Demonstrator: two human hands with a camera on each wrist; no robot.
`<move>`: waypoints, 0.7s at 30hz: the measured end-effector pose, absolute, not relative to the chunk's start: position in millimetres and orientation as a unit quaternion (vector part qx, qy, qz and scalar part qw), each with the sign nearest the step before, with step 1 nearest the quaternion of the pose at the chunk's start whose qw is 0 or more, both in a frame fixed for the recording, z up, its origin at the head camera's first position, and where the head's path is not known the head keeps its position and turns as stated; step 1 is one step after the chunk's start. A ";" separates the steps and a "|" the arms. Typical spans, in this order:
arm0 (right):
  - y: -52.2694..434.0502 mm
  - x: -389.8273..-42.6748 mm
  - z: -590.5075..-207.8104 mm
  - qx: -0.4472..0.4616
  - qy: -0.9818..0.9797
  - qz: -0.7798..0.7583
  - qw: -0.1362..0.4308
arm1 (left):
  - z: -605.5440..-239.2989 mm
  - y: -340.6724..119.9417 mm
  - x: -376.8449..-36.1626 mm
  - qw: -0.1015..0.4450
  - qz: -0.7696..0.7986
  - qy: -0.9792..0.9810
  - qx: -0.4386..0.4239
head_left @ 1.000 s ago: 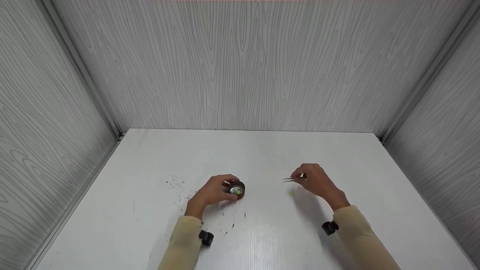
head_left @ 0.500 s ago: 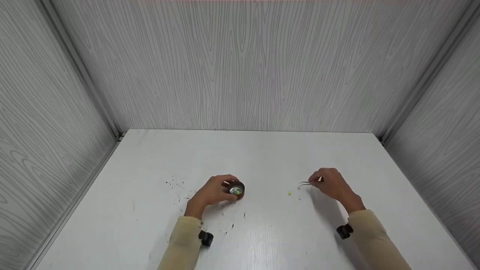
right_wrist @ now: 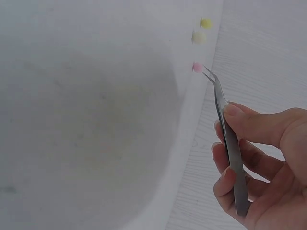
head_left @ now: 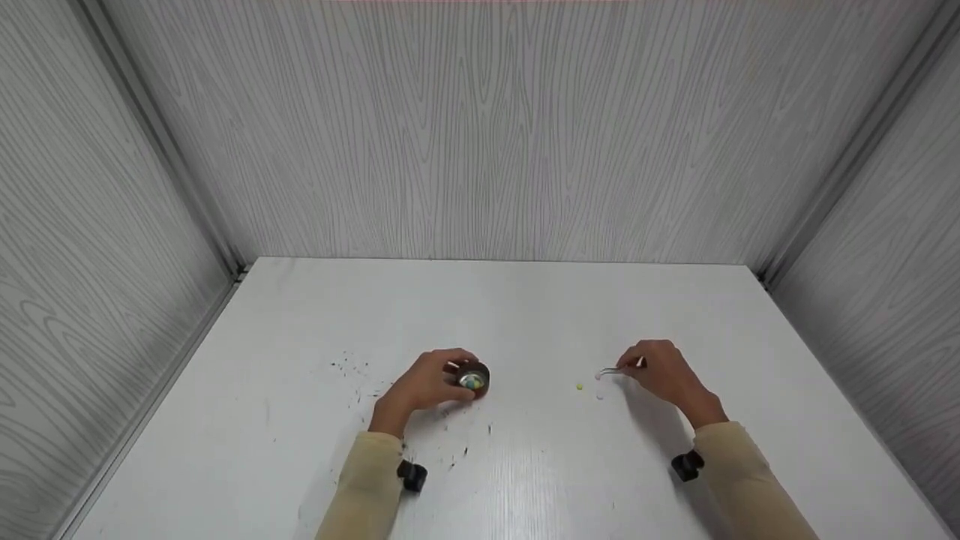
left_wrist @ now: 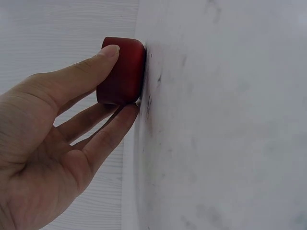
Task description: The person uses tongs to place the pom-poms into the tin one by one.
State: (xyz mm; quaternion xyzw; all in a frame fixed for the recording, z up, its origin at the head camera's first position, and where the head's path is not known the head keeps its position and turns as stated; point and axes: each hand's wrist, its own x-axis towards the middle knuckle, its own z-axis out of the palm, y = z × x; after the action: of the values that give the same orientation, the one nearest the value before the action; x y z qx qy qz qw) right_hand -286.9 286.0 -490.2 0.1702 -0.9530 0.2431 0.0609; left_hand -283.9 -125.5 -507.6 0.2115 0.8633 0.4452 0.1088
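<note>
Grey wood-grain panels point(head_left: 480, 127) stood behind and to both sides of a white tabletop point(head_left: 517, 307). Red cup point(left_wrist: 124, 72), one: upright on the tabletop, clamped between thumb and fingers of my left hand point(head_left: 431, 381), mouth uncovered. Tweezers point(right_wrist: 233, 153), one: pinched in my right hand point(head_left: 664, 371), tips parted at the pink piece point(right_wrist: 197, 67), which looked not yet gripped. Pale piece point(right_wrist: 199, 37) and yellow piece point(right_wrist: 206, 23), one each: likewise left of my right hand, farther along than the pink.

Progress, by my judgement: partly done. Several coloured pieces point(head_left: 472, 382), count unreadable, already lay in the cup; three remained outside it. Sundries: dark flecks point(head_left: 466, 451), scattered about my left hand and toward my body, unlikely to hinder; black wrist mounts point(head_left: 412, 476), one behind each hand. Possible obstacle: the pale piece, near the pink.
</note>
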 end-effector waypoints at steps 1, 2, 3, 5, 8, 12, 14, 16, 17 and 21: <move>286.2 -287.5 -490.9 0.172 -0.953 0.242 0.060 | -507.0 -125.5 -283.5 0.108 0.445 0.863 0.212; 286.3 -287.8 -491.2 0.170 -0.954 0.241 0.058 | -506.5 -125.7 -283.4 0.108 0.445 0.863 0.212; 286.3 -287.9 -491.3 0.171 -0.954 0.239 0.059 | -506.2 -125.9 -283.2 0.108 0.445 0.863 0.212; 286.1 -287.8 -491.1 0.173 -0.954 0.238 0.064 | -506.1 -126.1 -282.9 0.109 0.446 0.863 0.212; 285.1 -286.6 -489.1 0.183 -0.949 0.246 0.072 | -506.2 -126.4 -282.8 0.110 0.448 0.862 0.210; 282.5 -284.2 -485.1 0.191 -0.944 0.258 0.081 | -507.0 -125.8 -283.1 0.110 0.448 0.861 0.216; 280.4 -284.1 -483.3 0.189 -0.943 0.260 0.083 | -507.2 -125.9 -283.6 0.108 0.447 0.861 0.218; 277.5 -283.8 -481.2 0.190 -0.942 0.264 0.085 | -507.6 -126.1 -284.1 0.106 0.444 0.862 0.220; 276.0 -283.9 -480.5 0.190 -0.942 0.265 0.086 | -507.6 -126.2 -284.2 0.105 0.443 0.862 0.220; 269.9 -284.2 -478.0 0.192 -0.940 0.268 0.087 | -508.3 -126.9 -284.8 0.107 0.443 0.863 0.215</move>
State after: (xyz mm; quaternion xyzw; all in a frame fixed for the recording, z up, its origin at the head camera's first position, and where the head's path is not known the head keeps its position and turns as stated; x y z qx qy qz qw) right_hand -284.2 269.9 -478.0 0.1919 -0.9401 0.2679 0.0872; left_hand -284.8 -126.9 -508.3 0.2154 0.8634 0.4434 0.1069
